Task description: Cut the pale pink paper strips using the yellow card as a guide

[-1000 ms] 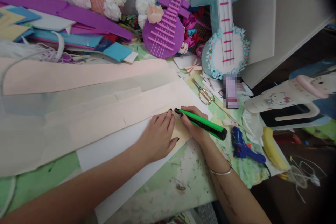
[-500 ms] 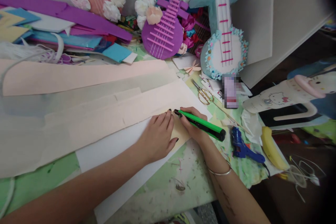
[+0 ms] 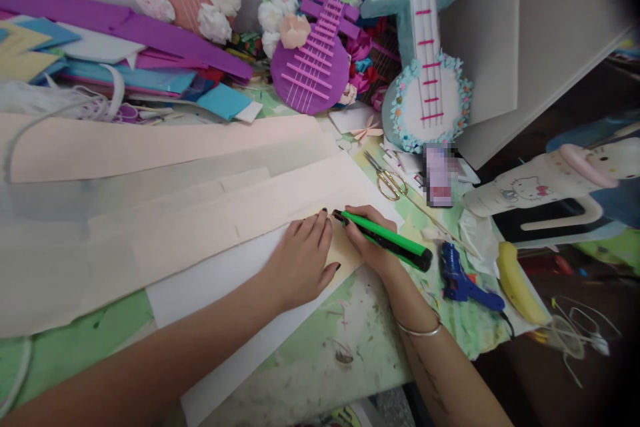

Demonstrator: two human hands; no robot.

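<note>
My right hand is wrapped round a green and black utility knife, its tip pointing left towards the fingertips of my other hand. Flat on the sheets lies my left hand, fingers stretched out and thumb apart. Beneath both hands is a pale yellow sheet, mostly covered, on top of a white sheet. Just beyond my left fingers runs the edge of a long pale pink sheet. Whether the blade touches the paper I cannot tell.
Gold-handled scissors, a blue glue gun, a banana and a white tumbler lie to the right. Behind stand a purple model lute and a light-blue one. Coloured foam sheets are piled back left.
Almost nothing differs. The utility knife and my right hand have shifted very slightly to the right; my left hand stays in place on the sheets.
</note>
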